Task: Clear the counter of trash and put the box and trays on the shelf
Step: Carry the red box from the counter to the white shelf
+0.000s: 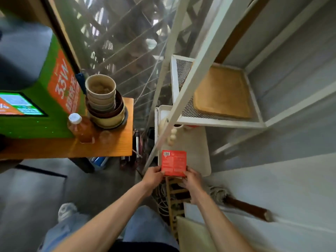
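Note:
A red box (pixel 174 163) with a barcode sits at the near edge of the lower white shelf board (pixel 200 153). My left hand (pixel 153 176) grips its near left corner and my right hand (pixel 192 179) grips its near right corner. On the white mesh shelf (pixel 187 110) above lies a brown tray (pixel 221 91). The wooden counter (pixel 109 148) at the left carries a stack of bowls (pixel 104 104), an orange drink bottle (pixel 81 127) and a clear glass (pixel 106 137).
A green kiosk (pixel 45 106) with a lit screen fills the counter's left side. A slanted white shelf post (pixel 181 84) crosses in front of the shelves. A mop (pixel 236 202) lies by the white wall. Cables and a wooden rack sit on the floor under the shelf.

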